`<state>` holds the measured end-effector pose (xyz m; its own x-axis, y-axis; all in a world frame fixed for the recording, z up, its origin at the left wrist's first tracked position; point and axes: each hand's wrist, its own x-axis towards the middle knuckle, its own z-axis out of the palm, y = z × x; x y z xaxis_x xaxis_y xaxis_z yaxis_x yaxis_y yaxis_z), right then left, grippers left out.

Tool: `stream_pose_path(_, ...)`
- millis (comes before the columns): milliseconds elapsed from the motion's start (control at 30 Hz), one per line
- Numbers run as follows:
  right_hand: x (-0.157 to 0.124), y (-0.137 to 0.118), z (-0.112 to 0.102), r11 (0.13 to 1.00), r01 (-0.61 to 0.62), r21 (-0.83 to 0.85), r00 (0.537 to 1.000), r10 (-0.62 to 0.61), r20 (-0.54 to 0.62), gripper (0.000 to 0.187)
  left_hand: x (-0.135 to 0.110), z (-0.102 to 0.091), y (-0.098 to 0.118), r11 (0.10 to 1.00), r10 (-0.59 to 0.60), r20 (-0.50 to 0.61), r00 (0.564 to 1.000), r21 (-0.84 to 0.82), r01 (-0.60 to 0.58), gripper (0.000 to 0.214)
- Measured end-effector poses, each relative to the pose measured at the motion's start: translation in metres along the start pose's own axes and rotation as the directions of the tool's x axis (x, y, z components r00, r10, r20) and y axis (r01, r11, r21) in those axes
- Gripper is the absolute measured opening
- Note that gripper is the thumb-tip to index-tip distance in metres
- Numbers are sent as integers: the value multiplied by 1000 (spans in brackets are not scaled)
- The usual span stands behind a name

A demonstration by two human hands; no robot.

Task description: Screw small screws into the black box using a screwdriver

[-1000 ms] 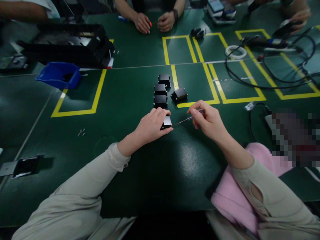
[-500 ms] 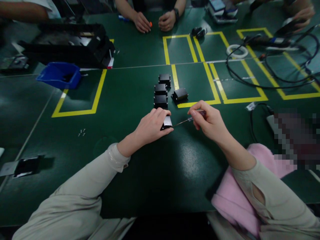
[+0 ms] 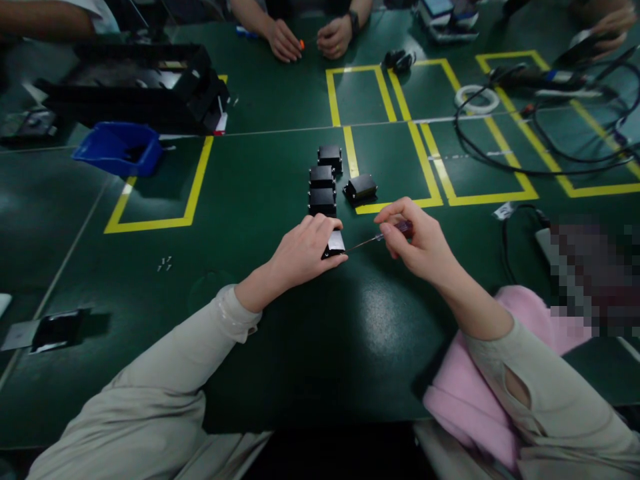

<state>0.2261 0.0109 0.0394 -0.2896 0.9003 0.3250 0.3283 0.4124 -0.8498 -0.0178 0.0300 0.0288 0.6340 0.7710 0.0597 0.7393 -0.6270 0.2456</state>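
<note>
My left hand (image 3: 311,248) is closed around a small black box (image 3: 335,241) on the table, partly hiding it. In my right hand (image 3: 413,233) is a screwdriver (image 3: 403,229), its handle pinched between thumb and fingers. The thin shaft points left, and its tip is at the box's right end, beside my left thumb. Beyond my left hand, similar black boxes (image 3: 322,200) stand in a row, with another black box (image 3: 361,188) set apart to the right. Several small screws (image 3: 165,263) lie on the table left of my left forearm.
A blue bin (image 3: 120,148) sits before a large black housing (image 3: 135,87) at the left. Black cables (image 3: 505,167) and a white ring (image 3: 477,99) lie at the right. A pink cloth (image 3: 475,400) is under my right forearm. Across the table rest another person's hands (image 3: 335,39).
Both hands keep their places, the left on the black box and the right on the screwdriver. The whole view has shifted very slightly.
</note>
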Motion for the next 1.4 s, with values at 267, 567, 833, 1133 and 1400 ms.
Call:
stream_pose_path(267,0,-3,0,1000,-3,11,1000,3,5,19,0,1,-1,1000,4,3,1000,6,-4,50)
stream_pose_path(567,0,-1,-1,999,-9,40,1000,9,12,17,0,1,-1,1000,15,-2,1000,1,-15,49)
stream_pose_path(833,-1,-1,0,998,-40,53,999,39,15,17,0,0,-1,1000,6,1,1000,-6,-6,48)
stream_pose_path(1133,0,-3,-1,1000,-22,-16,1000,22,14,19,1,0,1,1000,1,15,1000,3,-1,49)
stream_pose_path(1400,-1,-1,-1,1000,-13,19,1000,13,18,19,1,-1,0,1000,2,9,1000,7,-2,49)
